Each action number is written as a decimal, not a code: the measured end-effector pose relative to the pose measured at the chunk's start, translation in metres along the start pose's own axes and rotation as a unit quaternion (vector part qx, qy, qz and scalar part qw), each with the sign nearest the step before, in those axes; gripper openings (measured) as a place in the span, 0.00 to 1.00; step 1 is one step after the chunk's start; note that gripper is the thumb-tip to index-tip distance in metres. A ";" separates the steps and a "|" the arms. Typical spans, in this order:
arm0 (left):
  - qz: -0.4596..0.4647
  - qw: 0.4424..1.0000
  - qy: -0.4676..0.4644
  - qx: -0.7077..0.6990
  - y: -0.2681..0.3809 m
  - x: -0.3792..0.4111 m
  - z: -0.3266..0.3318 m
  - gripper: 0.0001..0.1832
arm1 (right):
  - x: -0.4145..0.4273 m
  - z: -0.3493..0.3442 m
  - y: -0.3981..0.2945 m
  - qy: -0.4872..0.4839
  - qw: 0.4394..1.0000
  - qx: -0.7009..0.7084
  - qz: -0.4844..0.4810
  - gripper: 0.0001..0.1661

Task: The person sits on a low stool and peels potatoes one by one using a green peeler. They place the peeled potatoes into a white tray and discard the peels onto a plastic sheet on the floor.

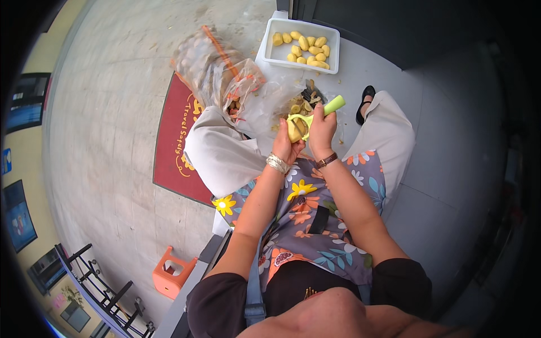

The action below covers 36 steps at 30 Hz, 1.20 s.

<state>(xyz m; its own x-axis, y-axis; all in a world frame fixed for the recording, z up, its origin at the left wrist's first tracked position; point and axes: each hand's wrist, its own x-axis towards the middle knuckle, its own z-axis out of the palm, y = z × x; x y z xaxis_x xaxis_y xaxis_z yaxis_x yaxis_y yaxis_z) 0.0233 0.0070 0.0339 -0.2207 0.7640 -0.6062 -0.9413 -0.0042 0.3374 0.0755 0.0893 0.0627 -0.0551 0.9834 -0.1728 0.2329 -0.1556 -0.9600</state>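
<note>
A pale yellow potato (296,130) rests in my left hand (286,143), its fingers wrapped around the lower side. My right hand (323,130) grips a light green Y-shaped peeler (335,104), whose blade lies across the potato. Beneath both hands, potato peelings (298,104) sit on a clear plastic bag, with some dark material beside them. A white plastic tub (268,55) stands beyond, with several peeled potatoes (303,43) in it. To the left leans a large clear sack (202,63) full of unpeeled potatoes, its mouth partly open near my left knee.
A red doormat (169,156) with yellow writing lies left of my leg. An orange plastic stool (169,276) stands at lower left. Dark door panels (372,29) rise at upper right. Scraps of peel dot the grey floor. My floral apron (304,211) covers my lap.
</note>
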 end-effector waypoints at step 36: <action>-0.139 0.981 -0.138 -0.013 0.005 -0.013 -0.009 0.32 | 0.039 -0.020 -0.023 -0.007 0.994 -0.098 -0.051 0.18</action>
<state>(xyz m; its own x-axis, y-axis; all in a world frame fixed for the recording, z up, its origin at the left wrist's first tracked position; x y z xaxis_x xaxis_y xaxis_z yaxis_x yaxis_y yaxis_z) 0.0193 -0.0085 0.0370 0.1186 0.8835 -0.4531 -0.9622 0.2150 0.1673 0.0875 0.1333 0.0827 -0.1012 0.9915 -0.0817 0.4099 -0.0333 -0.9115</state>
